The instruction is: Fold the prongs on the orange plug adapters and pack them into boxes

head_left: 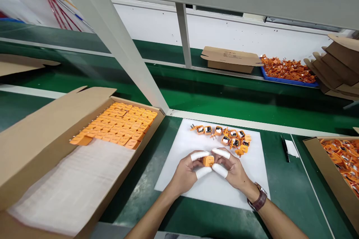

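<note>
A small square orange plug housing is held over the white sheet. My left hand is closed on its left side, with thumb and fingers pinching it. My right hand closes on the same housing from the right, its fingertips at the edge. White finger cots cover the thumb and a finger of each hand. Just beyond my hands, several open orange plug housings lie on the sheet, with black and white insides and some metal prongs showing.
At left, a cardboard box holds rows of orange housings and a white liner. Another box of loose orange parts stands right. A blue tray of orange parts sits behind. A metal post slants down behind the left box.
</note>
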The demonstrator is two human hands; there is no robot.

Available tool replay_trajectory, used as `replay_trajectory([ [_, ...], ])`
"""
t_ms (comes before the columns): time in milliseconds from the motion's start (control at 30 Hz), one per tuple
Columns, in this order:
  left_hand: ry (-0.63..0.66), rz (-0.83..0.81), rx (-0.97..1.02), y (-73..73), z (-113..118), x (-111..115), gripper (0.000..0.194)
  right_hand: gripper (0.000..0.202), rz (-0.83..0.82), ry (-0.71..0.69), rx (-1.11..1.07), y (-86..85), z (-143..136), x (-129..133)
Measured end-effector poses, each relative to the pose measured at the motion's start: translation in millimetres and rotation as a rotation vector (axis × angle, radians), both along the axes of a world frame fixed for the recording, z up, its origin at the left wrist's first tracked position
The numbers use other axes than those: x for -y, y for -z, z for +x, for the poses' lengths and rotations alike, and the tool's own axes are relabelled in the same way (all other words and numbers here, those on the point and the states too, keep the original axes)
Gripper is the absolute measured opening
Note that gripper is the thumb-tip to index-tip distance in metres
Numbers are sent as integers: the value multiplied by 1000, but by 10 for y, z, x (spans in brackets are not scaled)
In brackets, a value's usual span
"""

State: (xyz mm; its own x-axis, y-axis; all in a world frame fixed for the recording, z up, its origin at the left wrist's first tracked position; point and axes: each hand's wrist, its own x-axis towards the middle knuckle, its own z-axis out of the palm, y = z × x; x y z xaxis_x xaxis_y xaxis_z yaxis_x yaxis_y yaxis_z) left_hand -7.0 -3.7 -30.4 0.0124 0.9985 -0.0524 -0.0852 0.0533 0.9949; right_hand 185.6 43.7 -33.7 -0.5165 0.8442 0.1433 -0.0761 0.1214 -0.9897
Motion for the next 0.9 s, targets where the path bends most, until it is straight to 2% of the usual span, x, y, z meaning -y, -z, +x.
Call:
replay_trajectory([
  [167,52,36,-46,7,-2,-7,40,26,107,-36,55,-53,18,-11],
  [300,45,12,-46,15,10,-8,39,29,268,-46,145,-123,53,-20],
  [533,88,-49,71,-175,-7,-16,31,17,29,113,80,-65,48,27],
  [633,72,-79,85,-218,4,-18,30,19,20,124,71,-46,13,44],
  [900,-9,-114,157,-191,106,-118,28,24,83,174,60,-56,-35,67],
])
